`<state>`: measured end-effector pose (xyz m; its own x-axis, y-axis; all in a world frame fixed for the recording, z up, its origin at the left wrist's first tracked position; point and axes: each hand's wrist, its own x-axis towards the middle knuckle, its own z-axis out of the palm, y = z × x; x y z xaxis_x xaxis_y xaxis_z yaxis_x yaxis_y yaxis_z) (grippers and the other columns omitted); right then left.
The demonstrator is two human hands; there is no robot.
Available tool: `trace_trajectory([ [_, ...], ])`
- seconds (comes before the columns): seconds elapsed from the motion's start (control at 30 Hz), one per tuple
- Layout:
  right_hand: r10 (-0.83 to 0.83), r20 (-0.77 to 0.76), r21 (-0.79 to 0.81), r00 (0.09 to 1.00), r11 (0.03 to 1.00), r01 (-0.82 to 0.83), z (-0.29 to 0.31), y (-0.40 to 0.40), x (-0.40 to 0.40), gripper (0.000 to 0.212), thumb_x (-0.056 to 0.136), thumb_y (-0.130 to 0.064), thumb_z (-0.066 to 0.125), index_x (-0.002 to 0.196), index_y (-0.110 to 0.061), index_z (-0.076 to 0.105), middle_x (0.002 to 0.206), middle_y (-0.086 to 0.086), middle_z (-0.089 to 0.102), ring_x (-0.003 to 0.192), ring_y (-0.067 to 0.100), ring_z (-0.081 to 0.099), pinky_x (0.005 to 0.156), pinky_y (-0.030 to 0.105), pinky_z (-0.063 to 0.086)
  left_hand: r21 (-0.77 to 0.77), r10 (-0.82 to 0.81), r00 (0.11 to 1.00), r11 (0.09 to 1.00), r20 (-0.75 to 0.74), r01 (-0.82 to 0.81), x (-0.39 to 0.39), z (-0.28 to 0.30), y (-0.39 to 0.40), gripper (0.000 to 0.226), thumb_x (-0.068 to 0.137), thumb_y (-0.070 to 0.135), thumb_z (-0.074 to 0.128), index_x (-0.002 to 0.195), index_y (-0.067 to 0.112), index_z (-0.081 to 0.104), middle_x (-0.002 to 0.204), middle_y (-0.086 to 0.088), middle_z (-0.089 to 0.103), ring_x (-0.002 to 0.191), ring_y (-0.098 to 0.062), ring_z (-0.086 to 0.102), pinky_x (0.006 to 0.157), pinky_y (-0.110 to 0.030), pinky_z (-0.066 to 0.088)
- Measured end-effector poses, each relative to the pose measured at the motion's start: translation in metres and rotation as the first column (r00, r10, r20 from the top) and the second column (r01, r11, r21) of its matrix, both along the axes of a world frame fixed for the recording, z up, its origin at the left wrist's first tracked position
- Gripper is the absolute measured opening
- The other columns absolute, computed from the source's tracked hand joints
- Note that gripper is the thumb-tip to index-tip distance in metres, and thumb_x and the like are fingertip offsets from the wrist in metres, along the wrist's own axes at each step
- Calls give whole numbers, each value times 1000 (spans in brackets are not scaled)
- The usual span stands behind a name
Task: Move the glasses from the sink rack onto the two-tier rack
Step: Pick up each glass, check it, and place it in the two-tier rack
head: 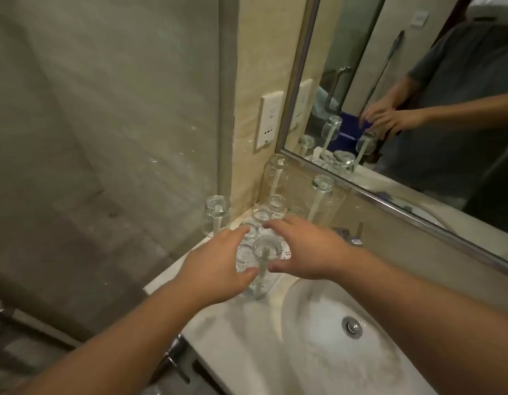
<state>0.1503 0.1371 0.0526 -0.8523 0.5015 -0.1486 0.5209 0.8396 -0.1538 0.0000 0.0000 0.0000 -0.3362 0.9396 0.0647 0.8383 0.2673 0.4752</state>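
Note:
A white rack [285, 250] with upright pegs stands on the counter corner left of the sink. Clear glasses hang upside down on its pegs: one at the far left [217, 208], one tall at the back [276, 170], one at the right [323, 187], and a near one [267, 250] at the front. Smaller glasses [268, 210] sit low in the middle. My left hand [218, 265] and my right hand [301, 249] flank the near glass, fingers spread. Thumbs almost touch its sides; I cannot tell if they grip it.
A white basin [312, 332] with a metal drain [352, 326] lies at the lower right. A chrome tap [351, 236] stands behind my right wrist. A framed mirror [418, 81] fills the upper right, a wall socket [269, 121] beside it. A glass partition [104, 138] rises on the left.

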Motion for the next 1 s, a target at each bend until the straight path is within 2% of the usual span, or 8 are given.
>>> trace_trajectory([
  [0.23, -87, 102, -12, 991, 996, 89, -28, -6, -23, 90, 69, -65, 70, 145, -40, 28, 135, -1, 48, 120, 23, 53, 91, 39, 47, -93, 3, 974, 995, 225, 18, -1, -35, 2, 86, 82, 54, 66, 151, 42, 16, 148, 5, 42, 121, -14, 54, 95, -37, 49],
  [0.43, -134, 63, -53, 989, 989, 137, -37, -8, -30, 76, 75, -53, 73, 140, -39, 37, 128, -1, 50, 112, 21, 56, 86, 35, 47, -79, -12, 946, 996, 323, 40, -3, -50, 7, 83, 83, 48, 67, 151, 40, 20, 146, 4, 45, 120, -16, 55, 96, -33, 47],
  [0.53, -150, 32, -79, 988, 985, 152, -39, -8, -32, 70, 76, -48, 74, 137, -37, 42, 123, 0, 52, 109, 22, 57, 83, 33, 47, -52, -38, 922, 997, 386, 63, -4, -53, 9, 78, 83, 46, 67, 149, 41, 25, 139, 7, 49, 114, -12, 57, 89, -27, 46],
  [0.67, -188, 37, -74, 982, 979, 190, -37, -6, -35, 68, 72, -47, 77, 132, -37, 47, 117, 1, 55, 107, 23, 57, 83, 36, 49, -37, -39, 873, 997, 487, 65, -3, -52, 10, 70, 83, 45, 66, 142, 50, 28, 122, 19, 50, 93, 2, 59, 73, -15, 42],
  [0.8, -212, 63, -42, 975, 976, 215, -32, -3, -39, 70, 69, -48, 79, 132, -36, 50, 114, 2, 56, 107, 23, 57, 83, 36, 50, -61, 23, 774, 998, 633, 19, 0, -47, 8, 61, 87, 43, 65, 139, 50, 34, 115, 20, 53, 76, 7, 63, 60, -9, 42],
  [0.9, -232, 52, -23, 971, 972, 233, -25, -1, -36, 70, 69, -52, 79, 131, -38, 50, 115, 0, 58, 108, 23, 57, 81, 35, 50, -70, 74, 686, 997, 724, -34, 2, -42, 8, 51, 91, 38, 62, 136, 46, 40, 114, 14, 58, 81, 0, 66, 66, -14, 46],
  [0.97, -234, 46, -14, 971, 972, 235, -17, 1, -34, 69, 68, -54, 79, 129, -40, 51, 114, -1, 59, 108, 21, 57, 81, 35, 50, -107, 141, 538, 990, 831, -95, 5, -37, 7, 44, 94, 34, 61, 134, 39, 45, 110, 8, 63, 81, -7, 70, 69, -24, 50],
  [1.0, -233, 40, -11, 972, 972, 234, -11, 1, -34, 68, 67, -55, 79, 128, -41, 52, 113, -2, 59, 108, 21, 57, 82, 35, 51, -153, 193, 420, 980, 887, -129, 7, -34, 7, 40, 95, 33, 60, 132, 35, 48, 109, 4, 65, 78, -10, 71, 68, -27, 52],
])
